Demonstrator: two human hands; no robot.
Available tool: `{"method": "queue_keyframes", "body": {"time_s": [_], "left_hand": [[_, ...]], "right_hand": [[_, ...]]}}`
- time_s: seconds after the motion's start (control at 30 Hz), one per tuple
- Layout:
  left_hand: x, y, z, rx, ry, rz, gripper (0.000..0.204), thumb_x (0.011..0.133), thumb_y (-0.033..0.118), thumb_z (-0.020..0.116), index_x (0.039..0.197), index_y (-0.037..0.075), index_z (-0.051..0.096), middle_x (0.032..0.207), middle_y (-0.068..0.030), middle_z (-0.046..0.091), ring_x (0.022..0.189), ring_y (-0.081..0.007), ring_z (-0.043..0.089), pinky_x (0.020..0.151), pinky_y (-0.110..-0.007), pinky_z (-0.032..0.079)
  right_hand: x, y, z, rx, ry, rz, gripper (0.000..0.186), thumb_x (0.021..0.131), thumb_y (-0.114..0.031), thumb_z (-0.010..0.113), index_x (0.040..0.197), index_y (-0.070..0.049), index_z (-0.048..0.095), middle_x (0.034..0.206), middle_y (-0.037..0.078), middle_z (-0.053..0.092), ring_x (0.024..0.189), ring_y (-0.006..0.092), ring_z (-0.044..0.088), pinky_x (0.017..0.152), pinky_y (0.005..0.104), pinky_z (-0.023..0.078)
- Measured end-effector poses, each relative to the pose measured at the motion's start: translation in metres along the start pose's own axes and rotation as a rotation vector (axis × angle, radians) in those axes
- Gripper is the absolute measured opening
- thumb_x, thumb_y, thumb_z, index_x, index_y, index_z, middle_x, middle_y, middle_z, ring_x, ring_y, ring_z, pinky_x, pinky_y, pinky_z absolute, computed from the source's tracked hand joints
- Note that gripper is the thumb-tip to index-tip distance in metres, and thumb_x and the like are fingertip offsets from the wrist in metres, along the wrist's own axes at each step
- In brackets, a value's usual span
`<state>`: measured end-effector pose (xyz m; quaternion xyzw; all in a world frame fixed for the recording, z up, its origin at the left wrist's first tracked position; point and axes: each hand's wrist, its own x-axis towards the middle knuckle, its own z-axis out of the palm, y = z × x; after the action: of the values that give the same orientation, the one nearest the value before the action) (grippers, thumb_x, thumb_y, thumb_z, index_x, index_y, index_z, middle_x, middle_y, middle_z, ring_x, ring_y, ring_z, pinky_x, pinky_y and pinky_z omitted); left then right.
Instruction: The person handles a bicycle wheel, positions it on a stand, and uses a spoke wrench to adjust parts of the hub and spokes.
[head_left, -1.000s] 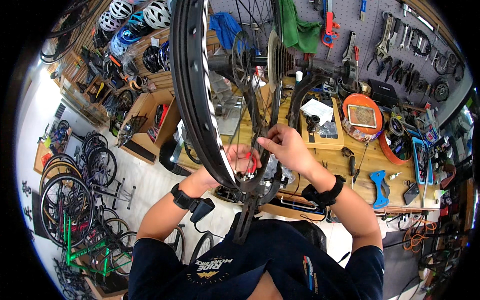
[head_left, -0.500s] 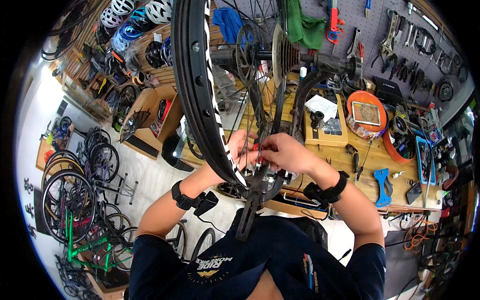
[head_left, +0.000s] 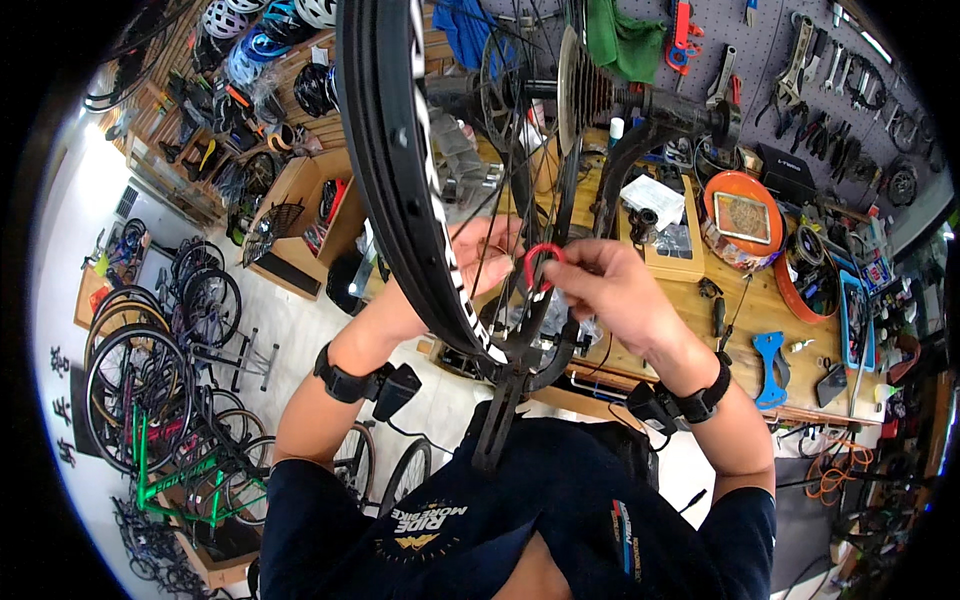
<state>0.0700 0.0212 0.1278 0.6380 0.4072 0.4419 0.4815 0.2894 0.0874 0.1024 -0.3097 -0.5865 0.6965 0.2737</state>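
A bicycle wheel with a black rim (head_left: 385, 170) stands upright before me in a black truing stand (head_left: 632, 160), its cassette (head_left: 570, 95) on the right of the hub. Between thumb and fingers, my right hand (head_left: 618, 290) pinches a red ring-shaped spoke wrench (head_left: 531, 265), next to the spokes low on the wheel. My left hand (head_left: 482, 258) is behind the rim among the spokes, fingers stretched and apart from the thumb. The rim hides part of that hand, so whether it touches a spoke I cannot tell.
Behind the stand is a wooden workbench (head_left: 735, 345) bearing a cardboard tray (head_left: 690, 240), a round orange tin (head_left: 725, 190) and a blue bracket-shaped tool (head_left: 770, 370). Tools hang on a pegboard (head_left: 765, 55). An open carton (head_left: 300, 240) and several bicycles (head_left: 150, 400) are at the left.
My right hand has moved right and up slightly, bringing the red spoke wrench into clearer view. The left hand's fingers have spread and drawn away from the right hand.
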Motion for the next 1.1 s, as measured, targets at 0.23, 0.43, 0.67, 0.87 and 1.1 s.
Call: {"method": "queue_keyframes", "body": {"time_s": [0.23, 0.43, 0.67, 0.87, 1.1], "left_hand": [[0.001, -0.004, 0.006, -0.008, 0.053, -0.206, 0.054, 0.091, 0.013, 0.066, 0.138, -0.004, 0.047, 0.118, -0.0095, 0.059, 0.106, -0.0152, 0.054, 0.097, -0.031, 0.042], [0.003, -0.004, 0.005, -0.011, 0.045, -0.242, 0.053, 0.089, 0.011, 0.066, 0.137, -0.003, 0.049, 0.114, -0.0075, 0.058, 0.104, -0.0137, 0.053, 0.095, -0.029, 0.043], [0.001, -0.005, 0.008, -0.003, 0.060, -0.202, 0.055, 0.090, 0.011, 0.067, 0.139, -0.002, 0.047, 0.118, -0.0079, 0.058, 0.106, -0.0139, 0.053, 0.097, -0.030, 0.043], [0.002, -0.009, 0.008, 0.007, 0.056, -0.185, 0.055, 0.090, 0.012, 0.067, 0.139, -0.003, 0.047, 0.118, -0.0084, 0.058, 0.105, -0.0141, 0.053, 0.097, -0.030, 0.042], [0.005, -0.006, 0.003, -0.059, 0.022, -0.225, 0.055, 0.088, 0.009, 0.068, 0.138, -0.004, 0.048, 0.113, -0.0055, 0.057, 0.103, -0.0122, 0.051, 0.094, -0.027, 0.043]], "right_hand": [[-0.003, 0.018, 0.024, 0.124, 0.026, -0.024, 0.022, 0.090, -0.015, 0.070, 0.090, 0.006, 0.064, 0.080, 0.008, 0.067, 0.067, 0.0110, 0.063, 0.061, 0.0240, 0.052], [0.002, 0.036, 0.025, 0.110, 0.052, -0.023, 0.023, 0.089, -0.014, 0.071, 0.086, 0.006, 0.060, 0.074, 0.008, 0.064, 0.063, 0.0109, 0.062, 0.055, 0.0241, 0.050], [-0.001, 0.030, 0.030, 0.179, 0.042, -0.088, 0.029, 0.089, -0.015, 0.073, 0.099, 0.006, 0.055, 0.081, 0.008, 0.064, 0.064, 0.0112, 0.062, 0.056, 0.0245, 0.052], [0.006, 0.039, 0.028, 0.050, -0.066, -0.085, 0.029, 0.089, -0.013, 0.072, 0.103, 0.008, 0.058, 0.081, 0.008, 0.065, 0.066, 0.0104, 0.062, 0.057, 0.0240, 0.051], [0.015, 0.030, 0.022, -0.129, -0.192, -0.112, 0.032, 0.083, -0.015, 0.074, 0.102, 0.008, 0.062, 0.077, 0.015, 0.065, 0.067, 0.0201, 0.064, 0.064, 0.0340, 0.052]]}}
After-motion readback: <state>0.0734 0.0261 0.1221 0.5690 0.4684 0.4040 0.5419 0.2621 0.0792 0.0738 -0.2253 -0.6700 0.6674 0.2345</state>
